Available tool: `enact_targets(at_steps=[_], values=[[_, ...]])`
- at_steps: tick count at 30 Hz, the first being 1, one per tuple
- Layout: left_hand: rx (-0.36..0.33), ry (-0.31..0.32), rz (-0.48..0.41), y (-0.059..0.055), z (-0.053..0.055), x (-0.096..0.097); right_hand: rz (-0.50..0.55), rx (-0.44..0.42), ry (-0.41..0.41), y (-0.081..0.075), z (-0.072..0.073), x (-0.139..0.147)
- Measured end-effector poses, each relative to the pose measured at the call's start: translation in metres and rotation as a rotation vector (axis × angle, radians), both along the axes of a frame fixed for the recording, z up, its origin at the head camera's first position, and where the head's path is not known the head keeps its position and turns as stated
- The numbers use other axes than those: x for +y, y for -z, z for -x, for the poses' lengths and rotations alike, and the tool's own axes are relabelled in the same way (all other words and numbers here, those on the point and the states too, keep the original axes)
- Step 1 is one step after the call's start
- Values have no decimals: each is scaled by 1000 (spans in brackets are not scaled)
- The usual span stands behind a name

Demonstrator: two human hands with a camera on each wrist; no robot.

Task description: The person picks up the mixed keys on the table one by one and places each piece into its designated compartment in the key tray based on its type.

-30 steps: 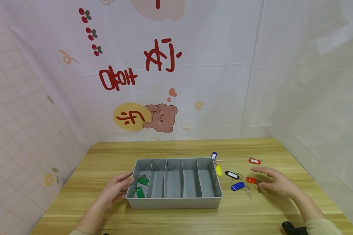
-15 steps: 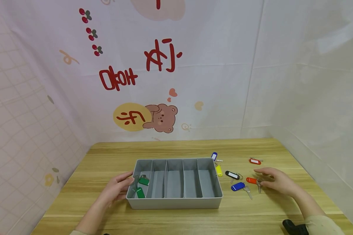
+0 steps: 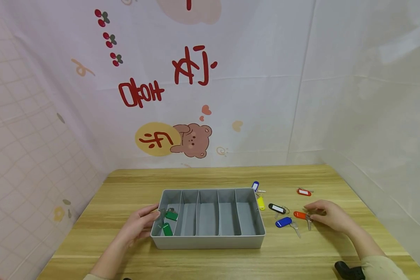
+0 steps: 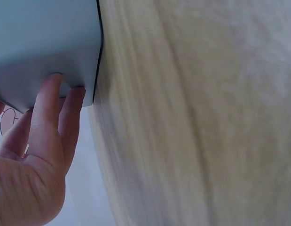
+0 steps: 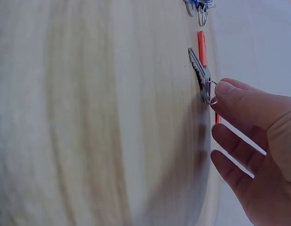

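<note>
At the left end of the grey divided box [image 3: 207,242], my left hand [image 3: 140,224] grips the end wall. Several of its fingers lie against the outside of the wall, as the left wrist view shows, and one digit comes over the rim. Two green key tags [image 3: 171,216] lie in the leftmost compartment. My right hand [image 3: 330,215] pinches the thin metal ring [image 5: 212,92] of a key with an orange-red tag [image 3: 300,215] between thumb and forefinger. The key [image 5: 198,68] lies on the wooden table beside its tag. Its other fingers are spread loosely.
Around the right hand lie a blue-tagged key [image 3: 283,222], a black tag [image 3: 277,209] and a red tag [image 3: 303,192]. A yellow tag [image 3: 261,203] and another blue tag [image 3: 255,186] sit by the box's right end. White printed cloth [image 3: 259,97] walls the table [image 3: 136,182].
My right hand's thumb and forefinger have drawn together at the orange-red tag's key ring. The left hand and the box have stayed in place.
</note>
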State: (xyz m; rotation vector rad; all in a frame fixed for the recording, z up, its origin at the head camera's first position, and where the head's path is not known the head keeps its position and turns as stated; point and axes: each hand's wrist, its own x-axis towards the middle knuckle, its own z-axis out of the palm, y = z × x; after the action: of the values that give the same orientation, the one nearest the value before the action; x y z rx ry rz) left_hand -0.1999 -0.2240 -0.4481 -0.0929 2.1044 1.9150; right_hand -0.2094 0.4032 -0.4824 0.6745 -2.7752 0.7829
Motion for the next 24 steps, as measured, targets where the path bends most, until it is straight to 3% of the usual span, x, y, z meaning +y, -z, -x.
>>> enact_targets(at_steps=[18, 24], values=[[10, -8, 11, -1, 0, 0, -51, -76, 39, 1, 5, -1], [7, -12, 14, -1, -1, 1, -81, -30, 52, 3, 7, -1]])
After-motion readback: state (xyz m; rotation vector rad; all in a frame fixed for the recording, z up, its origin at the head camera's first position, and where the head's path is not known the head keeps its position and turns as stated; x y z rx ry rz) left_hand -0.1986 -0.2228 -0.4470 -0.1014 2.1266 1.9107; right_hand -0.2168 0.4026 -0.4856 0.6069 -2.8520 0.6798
